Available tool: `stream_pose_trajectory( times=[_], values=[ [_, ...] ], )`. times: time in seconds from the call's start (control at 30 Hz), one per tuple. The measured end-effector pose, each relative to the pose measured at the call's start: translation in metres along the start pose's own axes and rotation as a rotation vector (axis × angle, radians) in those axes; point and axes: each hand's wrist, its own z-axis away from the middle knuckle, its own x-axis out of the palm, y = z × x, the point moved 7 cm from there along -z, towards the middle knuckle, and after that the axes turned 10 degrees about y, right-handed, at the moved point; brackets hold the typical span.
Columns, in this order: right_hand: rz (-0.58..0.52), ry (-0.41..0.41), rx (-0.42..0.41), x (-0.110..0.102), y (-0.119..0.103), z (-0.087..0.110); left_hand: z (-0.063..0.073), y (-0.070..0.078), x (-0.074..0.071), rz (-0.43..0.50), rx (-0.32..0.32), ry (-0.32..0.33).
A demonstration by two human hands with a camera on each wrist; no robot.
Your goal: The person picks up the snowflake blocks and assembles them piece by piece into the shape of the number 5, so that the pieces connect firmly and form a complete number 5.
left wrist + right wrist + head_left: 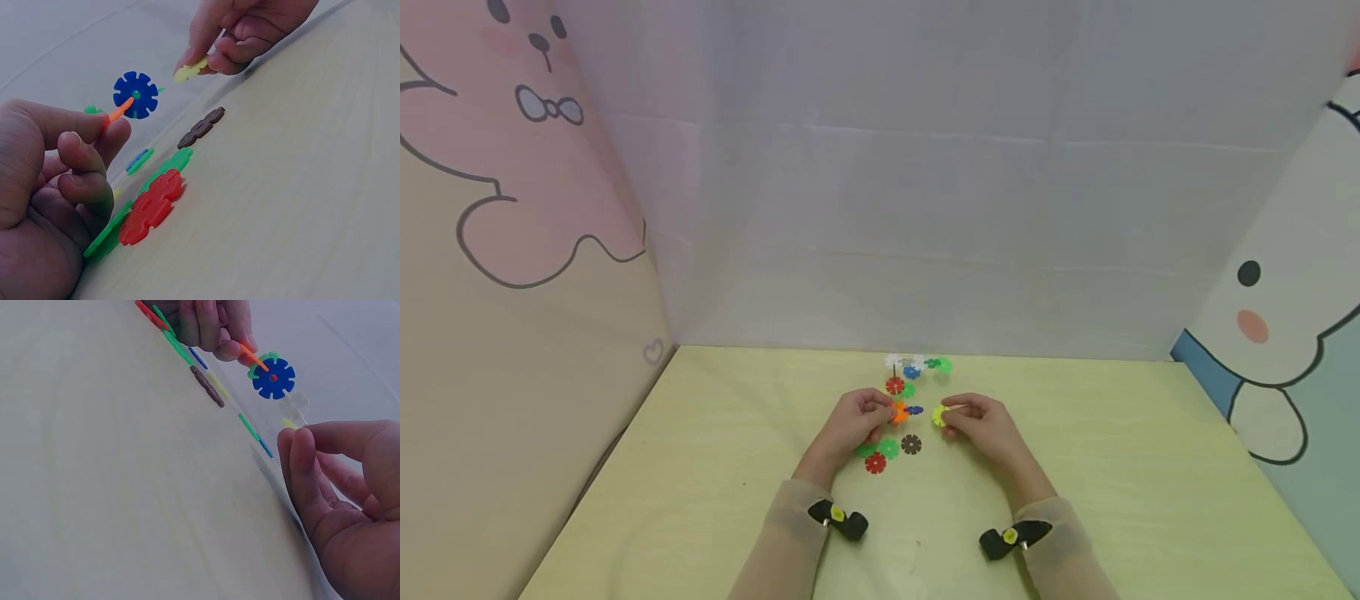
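Note:
My left hand (857,417) pinches an orange notched disc (900,412) between thumb and fingertip. A dark blue notched disc (135,95) is joined to the orange one, crosswise at its edge, and faces my right hand (985,423). That hand pinches a yellow notched disc (939,416) by its rim, a short gap from the blue one. Below the hands lie a brown disc (911,444), a green disc (888,448) and a red disc (152,207). Another green disc (107,231) sits partly hidden beneath my left hand.
Beyond the hands on the pale table (1150,467) are more discs: a red one (895,385), a blue one (912,372), a white one (892,361) and a light green one (944,365). A white curtain (925,208) hangs behind the table's far edge.

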Motion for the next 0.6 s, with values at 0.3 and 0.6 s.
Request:
stream_pose_trajectory(
  times=[0.3, 0.6],
  values=[
    [-0.057, -0.014, 0.01, 0.0018, 0.0009, 0.0001, -0.0009, -0.0012, -0.0002, 0.005, 0.005, -0.016],
    [-0.12, -0.01, 0.015, 0.0049, 0.0044, -0.0009, 0.0006, 0.0003, -0.0002, 0.009, 0.016, -0.02]
  ],
)
